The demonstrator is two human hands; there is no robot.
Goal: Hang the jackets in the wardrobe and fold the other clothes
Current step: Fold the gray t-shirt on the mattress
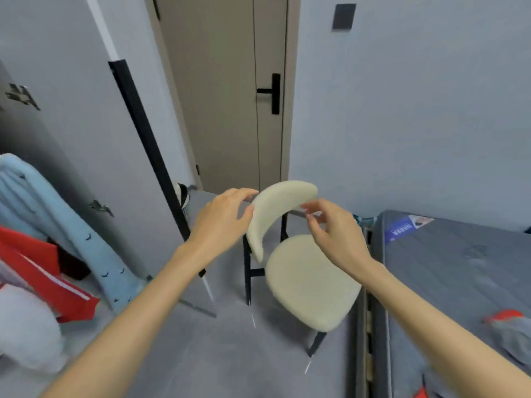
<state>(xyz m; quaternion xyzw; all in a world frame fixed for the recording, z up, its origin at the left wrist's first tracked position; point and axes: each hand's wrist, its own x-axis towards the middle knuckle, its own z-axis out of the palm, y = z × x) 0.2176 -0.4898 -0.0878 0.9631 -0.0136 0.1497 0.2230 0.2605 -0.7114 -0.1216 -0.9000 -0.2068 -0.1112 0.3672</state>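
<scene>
A chair (310, 285) stands on the smooth grey floor (201, 354). It has a rounded seat and a curved, crescent-shaped backrest (275, 205), both padded in nubbly cream fabric, on thin black legs. Both bare forearms reach out toward that backrest.

The left hand (224, 216) is palm down at the backrest's left edge. Its fingers are extended and relaxed over the top, and the thumb tip is right at the cream padding (touching or just short of it, I cannot tell which). It grasps nothing. The right hand (336, 231) hovers just right of the backrest above the seat, its fingers loosely curled with thumb and forefinger close together, and it too holds nothing.

The clothes lie to either side, well apart from both hands. At the left, beside the pale wardrobe door (71, 110) with its long black edge strip, hangs a soft light blue garment (26, 196) dotted with small dark marks. Below it are a red garment (37, 268) with a white stripe and a white fluffy garment (26, 326), which is blurred. At the right, a crumpled grey-and-orange garment (511, 331) lies on the quilted grey mattress (459, 268).

Behind the chair is a flat beige door (218, 96) with a black lever handle.
</scene>
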